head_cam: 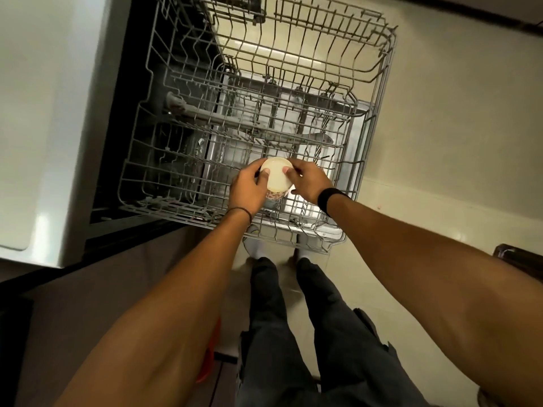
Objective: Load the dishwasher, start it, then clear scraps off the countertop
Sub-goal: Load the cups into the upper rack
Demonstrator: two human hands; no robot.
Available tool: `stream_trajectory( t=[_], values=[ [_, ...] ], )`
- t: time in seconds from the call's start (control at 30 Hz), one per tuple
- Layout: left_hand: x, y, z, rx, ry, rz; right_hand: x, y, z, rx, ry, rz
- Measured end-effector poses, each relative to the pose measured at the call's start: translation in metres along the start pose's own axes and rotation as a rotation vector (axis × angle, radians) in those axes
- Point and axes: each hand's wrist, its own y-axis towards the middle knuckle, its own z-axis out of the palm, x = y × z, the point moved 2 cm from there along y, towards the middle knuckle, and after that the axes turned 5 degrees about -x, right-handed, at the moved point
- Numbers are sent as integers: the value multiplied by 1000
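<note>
A small white bowl (277,178) with a patterned outside is held over the front part of the grey wire dishwasher rack (138,160). My left hand (248,189) grips its left rim, thumb on the inside. My right hand (310,181) grips its right rim, a black band on the wrist. The bowl tilts with its inside facing me. The pulled-out racks hold no other dishes that I can see. A spray arm (293,138) shows beneath the wires.
The white countertop (44,113) runs along the left, above the dark dishwasher opening (123,83). Pale floor tiles (455,127) lie to the right. My legs in dark trousers (293,333) stand just in front of the rack. A dark object (517,259) sits at the right edge.
</note>
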Motion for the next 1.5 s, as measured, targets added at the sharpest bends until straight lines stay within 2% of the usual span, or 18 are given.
stream_trajectory(
  t=[0.2,0.83,1.2,1.5],
  values=[
    [-11,5,1,-25,137,17,5,3,-1,-107,-185,-15],
    [-25,-1,1,-26,249,13,15,-14,-9,-85,-178,-34],
    [-84,-39,-34,-57,337,113,66,-55,-43,-89,-263,-162],
    [-132,-94,-82,-183,443,265,116,-118,-77,-162,-343,-411]
  ],
)
